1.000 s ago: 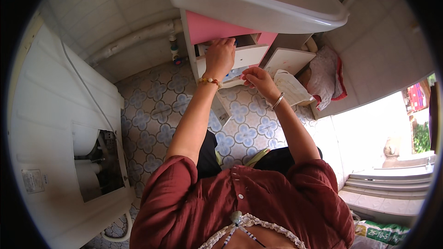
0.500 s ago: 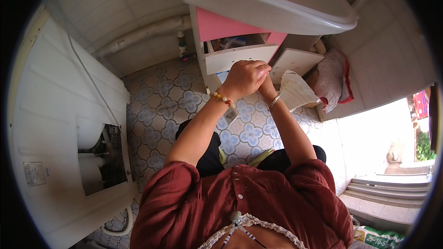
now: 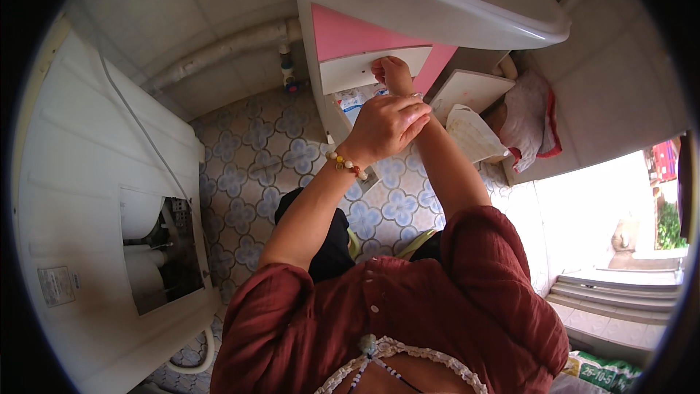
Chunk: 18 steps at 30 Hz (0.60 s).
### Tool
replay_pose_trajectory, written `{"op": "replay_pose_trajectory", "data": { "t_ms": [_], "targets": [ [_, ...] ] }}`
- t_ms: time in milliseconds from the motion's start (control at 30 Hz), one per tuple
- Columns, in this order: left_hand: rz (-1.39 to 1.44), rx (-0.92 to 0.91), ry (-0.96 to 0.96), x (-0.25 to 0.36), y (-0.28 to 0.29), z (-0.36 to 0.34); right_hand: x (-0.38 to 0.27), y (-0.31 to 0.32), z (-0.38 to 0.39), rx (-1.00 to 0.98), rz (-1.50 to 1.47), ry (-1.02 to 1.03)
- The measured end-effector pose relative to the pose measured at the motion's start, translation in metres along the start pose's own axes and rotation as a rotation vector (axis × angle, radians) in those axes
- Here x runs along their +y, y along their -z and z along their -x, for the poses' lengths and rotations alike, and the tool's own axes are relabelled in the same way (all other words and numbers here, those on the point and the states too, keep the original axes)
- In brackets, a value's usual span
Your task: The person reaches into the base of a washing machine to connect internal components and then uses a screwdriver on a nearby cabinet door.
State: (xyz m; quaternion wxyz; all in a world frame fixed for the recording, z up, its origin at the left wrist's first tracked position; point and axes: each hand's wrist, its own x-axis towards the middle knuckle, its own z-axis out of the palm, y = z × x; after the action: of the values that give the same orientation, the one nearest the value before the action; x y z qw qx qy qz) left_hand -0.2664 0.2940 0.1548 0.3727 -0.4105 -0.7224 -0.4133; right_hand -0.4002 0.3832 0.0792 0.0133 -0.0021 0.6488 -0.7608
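My right hand [image 3: 392,73] reaches forward with curled fingers and rests against the white front of the upper drawer [image 3: 343,71] in a pink and white cabinet. Nothing shows in those fingers. Nearer to me, my left hand [image 3: 390,125] lies over my right forearm by the wrist, its back up and its fingers bent inward. What it may hold is hidden under the palm. Below the upper drawer, a lower compartment stands open with a blue and white package [image 3: 353,104] inside. A beaded bracelet [image 3: 346,163] circles my left wrist.
Above the cabinet juts a white washbasin [image 3: 430,4]. A white cabinet door [image 3: 470,95] hangs open at its right, beside a pale folded sheet [image 3: 470,133] and a red-edged cloth [image 3: 529,117]. On the left stands a white appliance [image 3: 80,175] with an opening in its side.
The upper drawer has gone in, hiding its contents. My right hand has moved forward from beneath my left hand onto the drawer front; my left hand has come slightly nearer to me.
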Motion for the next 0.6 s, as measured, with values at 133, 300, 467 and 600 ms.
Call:
{"op": "replay_pose_trajectory", "data": {
  "t_ms": [133,300,467,600],
  "targets": [
    [-0.009,0.007,0.022,-0.004,0.010,0.006,0.002,-0.011,0.008,0.030,0.018,-0.040],
    [0.118,0.400,0.299,-0.022,0.036,0.005,0.052,0.021,0.063,-0.350,0.611,0.028],
    [0.340,0.613,0.513,-0.031,0.046,0.010,0.082,0.012,0.147,-0.490,1.006,-0.019],
    [0.367,0.592,0.537,-0.031,0.044,0.010,0.049,0.037,0.138,-0.400,1.244,0.042]
  ]
}}
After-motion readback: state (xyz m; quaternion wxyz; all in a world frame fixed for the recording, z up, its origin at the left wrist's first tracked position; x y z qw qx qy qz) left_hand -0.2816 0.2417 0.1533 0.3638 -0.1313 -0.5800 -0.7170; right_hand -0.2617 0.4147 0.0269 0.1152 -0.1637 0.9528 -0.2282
